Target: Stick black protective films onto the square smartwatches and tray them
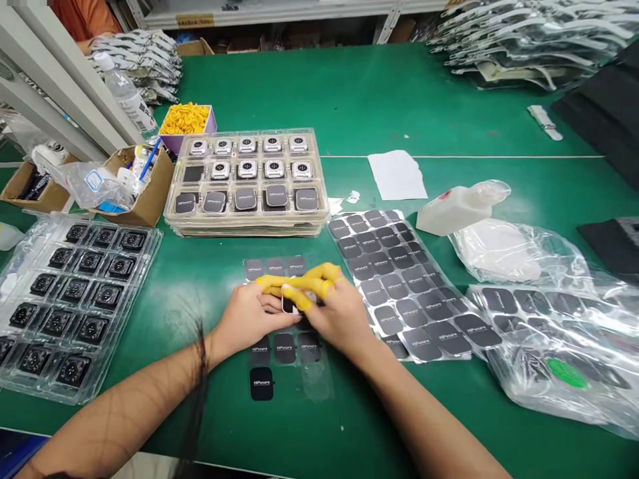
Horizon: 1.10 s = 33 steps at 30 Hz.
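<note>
My left hand (248,315) and my right hand (340,314) meet over the middle of the bench, with yellow finger cots on several fingers. Between them is a small watch case (288,305) with a dark face and light edge, mostly hidden by the fingers. Both hands are closed around it. Beneath lies a clear sheet of dark square HiFuture films (285,348), partly covered by my hands. One dark film (261,384) sits at its lower left, and the lower right of the sheet is bare.
A stacked tray of silver watch cases (244,226) stands behind my hands. Black watch parts fill a clear tray (130,263) at left. More film sheets (397,286), a white bottle (452,211) and plastic bags (559,392) lie at right. A purple-sided box holds yellow finger cots (186,118).
</note>
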Motion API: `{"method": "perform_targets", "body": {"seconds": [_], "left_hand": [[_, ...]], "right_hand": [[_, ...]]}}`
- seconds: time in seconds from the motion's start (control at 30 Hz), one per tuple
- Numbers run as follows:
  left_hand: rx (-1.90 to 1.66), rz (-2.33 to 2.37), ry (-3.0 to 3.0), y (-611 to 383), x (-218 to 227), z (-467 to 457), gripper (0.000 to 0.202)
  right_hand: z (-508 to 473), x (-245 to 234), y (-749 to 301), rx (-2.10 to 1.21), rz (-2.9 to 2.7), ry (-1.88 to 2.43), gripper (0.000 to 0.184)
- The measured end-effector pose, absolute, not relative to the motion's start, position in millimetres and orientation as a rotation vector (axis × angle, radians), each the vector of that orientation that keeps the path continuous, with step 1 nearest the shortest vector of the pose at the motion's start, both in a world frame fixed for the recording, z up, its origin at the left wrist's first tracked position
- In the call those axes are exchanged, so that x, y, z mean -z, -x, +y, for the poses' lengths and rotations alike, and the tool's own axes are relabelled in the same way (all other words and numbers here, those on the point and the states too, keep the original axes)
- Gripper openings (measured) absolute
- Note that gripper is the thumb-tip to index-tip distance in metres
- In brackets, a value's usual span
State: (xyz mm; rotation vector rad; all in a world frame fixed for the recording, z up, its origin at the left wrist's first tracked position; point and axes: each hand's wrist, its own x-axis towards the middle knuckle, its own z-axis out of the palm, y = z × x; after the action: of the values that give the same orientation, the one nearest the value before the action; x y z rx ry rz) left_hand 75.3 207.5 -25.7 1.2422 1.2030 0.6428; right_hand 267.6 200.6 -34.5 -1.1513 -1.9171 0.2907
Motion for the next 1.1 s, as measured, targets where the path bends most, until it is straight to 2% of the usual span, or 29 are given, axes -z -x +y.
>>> {"method": "perform_targets", "body": {"seconds": [0.17,0.3,0.43,0.53,0.6,0.67,0.93,1.1], "left_hand": [[-0.664,1.199,-1.237,-76.6,23.4,207.1,0.051],[-0.696,1.188,-1.143,-77.7,21.7,207.5,0.054],[-0.751,1.184,-1.082,-79.4,22.6,209.4,0.058],[-0.788,1.161,-1.051,-79.9,24.1,209.9,0.059],[-0.787,1.143,-1.040,-79.6,24.4,209.9,0.059],[-0.779,1.115,-1.043,-78.5,24.1,209.9,0.058],[-0.754,1.076,-1.054,-72.9,24.4,210.3,0.056],[-0.763,1.043,-1.041,-71.1,25.7,212.2,0.058]], "right_hand": [[201.9,36.9,-258.7,-0.326,-1.913,1.176,0.008],[204.3,31.7,-270.1,-0.226,-1.929,1.459,0.015],[161.2,21.3,-274.9,-0.072,-1.971,1.549,0.035],[112.2,22.4,-255.2,-0.402,-2.093,1.278,0.046],[90.8,28.0,-240.7,-0.483,-2.138,1.215,0.051],[83.9,33.8,-231.1,-0.461,-2.105,1.255,0.050],[114.9,29.3,-224.0,-0.438,-2.005,1.308,0.021],[121.4,23.3,-228.1,-0.339,-1.999,1.096,0.038]]}}
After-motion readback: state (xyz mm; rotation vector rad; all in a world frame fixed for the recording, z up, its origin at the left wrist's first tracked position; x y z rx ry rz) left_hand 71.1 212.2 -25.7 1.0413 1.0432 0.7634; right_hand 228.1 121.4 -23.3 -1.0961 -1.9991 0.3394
